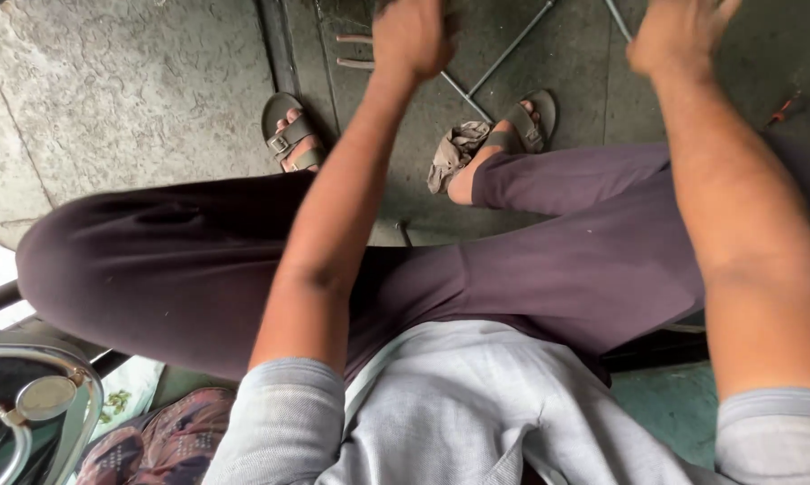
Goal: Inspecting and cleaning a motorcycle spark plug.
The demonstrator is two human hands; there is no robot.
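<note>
Reaching: both arms stretch forward above the lap.
Left hand (pixel 411 36): fist closed, contents hidden, over thin metal rods (pixel 504 54) on the floor.
Right hand (pixel 676 36): fingers apart, empty.
Progress: rods unlifted.

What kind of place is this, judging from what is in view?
Probably a rough workshop or roadside repair spot. The floor is worn, stained concrete; thin metal rods and a dirty rag lie on it, near the person's left hand and right hand.

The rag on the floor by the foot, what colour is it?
The rag is a dirty beige-grey, crumpled; the head view shows it.
</note>
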